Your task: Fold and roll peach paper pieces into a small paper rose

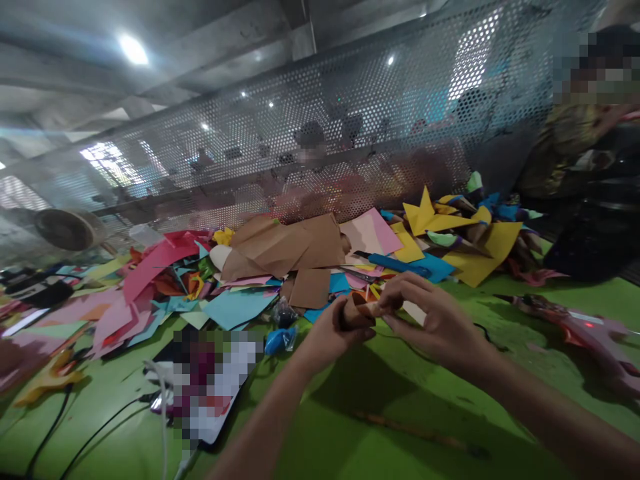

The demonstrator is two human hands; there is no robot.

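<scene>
My left hand (pixel 336 333) is closed around a rolled piece of brown paper (pixel 356 312) with a curled, open end. From the right, my right hand (pixel 423 313) pinches at the edge of the same roll with thumb and fingertips. Both hands are raised over the green table (pixel 320 433). A thin brown stick (pixel 420 430) lies below them on the table. Just beyond my fingers is a blue-handled cutter (pixel 395 263). The inside of the roll is mostly hidden by my fingers.
Coloured paper sheets and scraps (pixel 295 243) are heaped along the back, before a perforated metal screen (pixel 320 140). A pink glue gun (pixel 585 333) lies right. Left are a yellow glue gun (pixel 57 377), cables and a phone (pixel 225 393). A person (pixel 565 147) is at far right.
</scene>
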